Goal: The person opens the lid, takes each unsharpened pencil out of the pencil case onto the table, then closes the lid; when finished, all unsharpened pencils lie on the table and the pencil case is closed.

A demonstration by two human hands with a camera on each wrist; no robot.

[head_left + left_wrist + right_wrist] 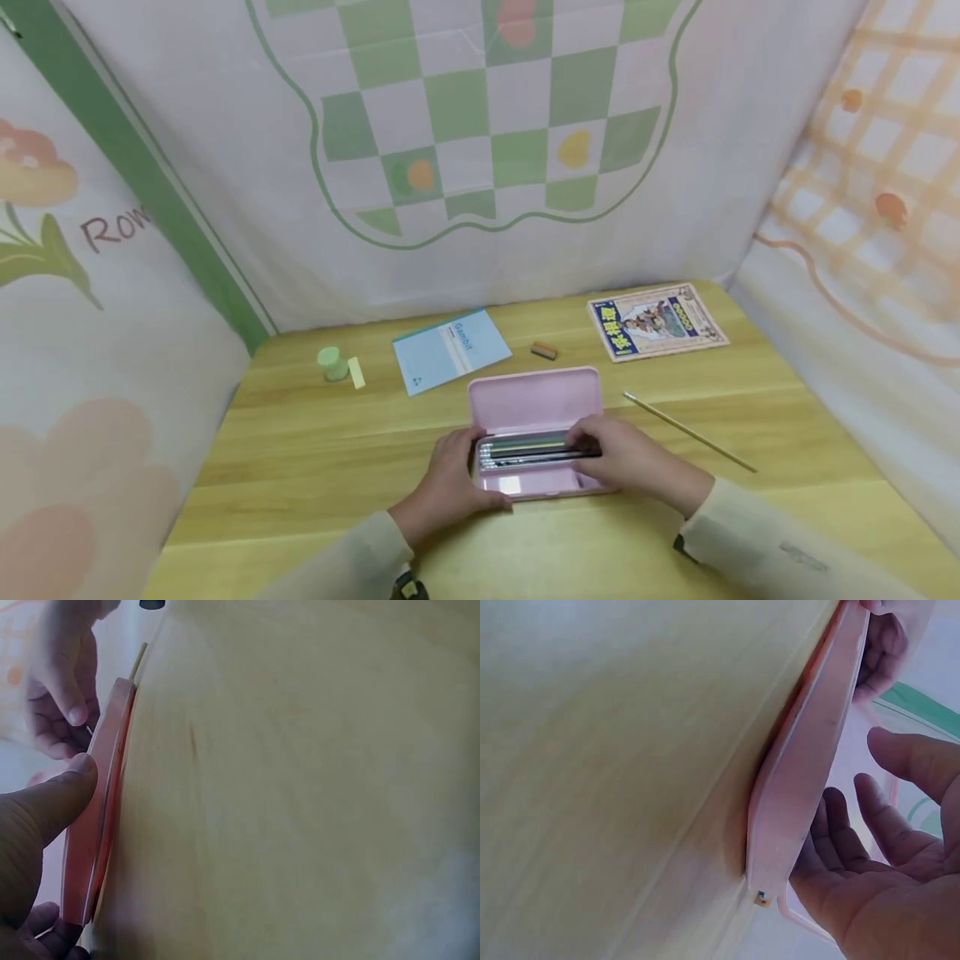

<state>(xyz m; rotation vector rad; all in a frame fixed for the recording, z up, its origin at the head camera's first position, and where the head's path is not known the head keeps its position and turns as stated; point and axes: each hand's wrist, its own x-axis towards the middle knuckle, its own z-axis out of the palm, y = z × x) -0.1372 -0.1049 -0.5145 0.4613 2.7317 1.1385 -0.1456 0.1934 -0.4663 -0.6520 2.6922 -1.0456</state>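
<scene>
Open pink pencil case point(534, 433) held between two hands on the wooden surface point(315, 467).
Left hand point(450, 483) grips the case's left end; right hand point(626, 458), fingers loosely spread, rests over the pencils point(525, 451) inside its right half.

Pink pencil case point(534, 433) lying open on wooden table, lid tilted back; dark pencils point(528, 451) lined up inside.

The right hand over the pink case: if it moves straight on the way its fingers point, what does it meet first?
The right hand points left over the pink pencil case. It would probably first meet the pencils in the tray, which its fingertips already seem to touch, then the left hand at the case's other end. Depth is unclear.
</scene>
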